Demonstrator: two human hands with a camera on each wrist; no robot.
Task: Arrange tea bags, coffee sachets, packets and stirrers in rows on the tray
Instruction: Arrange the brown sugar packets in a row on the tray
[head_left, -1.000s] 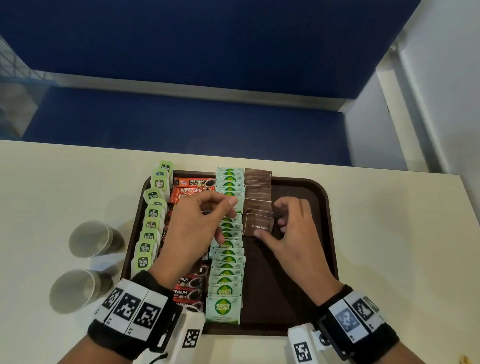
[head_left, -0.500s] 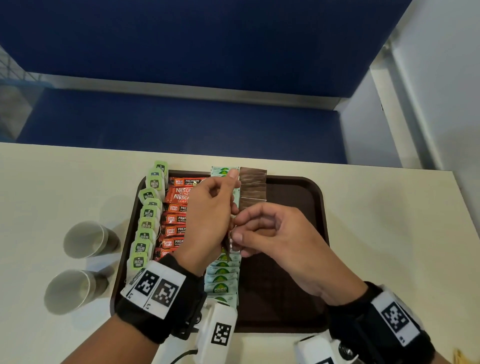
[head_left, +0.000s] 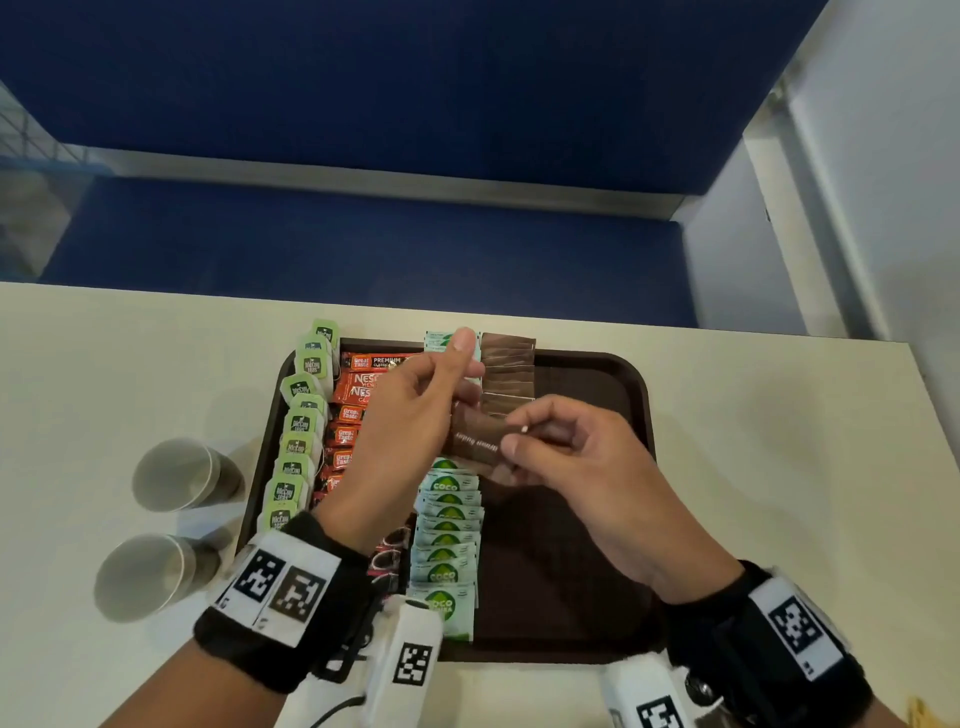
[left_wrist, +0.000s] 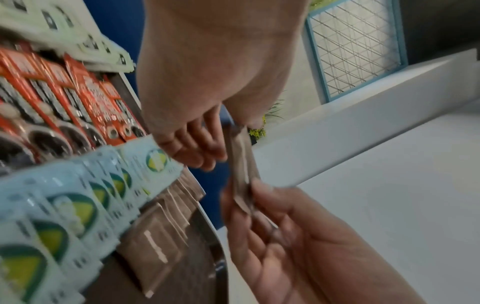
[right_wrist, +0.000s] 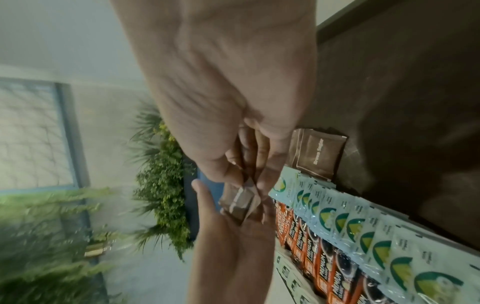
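The left hand (head_left: 410, 415) is raised over the middle of the tray (head_left: 618, 374), its fingers curled round one end of a small stack of brown sugar packets (head_left: 475, 439); the right hand (head_left: 576, 467) pinches the other end between thumb and fingers. A second ago the right hand lay low on the tray at the brown row while the left plucked at the green sachets; half a second ago the two hands had met above the tray, and they now hold the stack a little more turned, so its printed face shows.

The stack is brown and glossy, several flat packets pressed together, held clear of the tray; white lettering on it reads "Brown Sugar".

From left to right: two paper cups (head_left: 182, 475) lie on their sides on the table (head_left: 779, 467) beside the tray. On the tray, a row of green tea bag tags (head_left: 298, 423) marked "McCoy", then orange-red coffee sachets (head_left: 358, 387) reading "Great Taste Premium" and "Nescafé Classic", then pale blue-green sachets (head_left: 447, 540) marked "Coco", then a short row of brown packets (head_left: 508, 364) at the far end.
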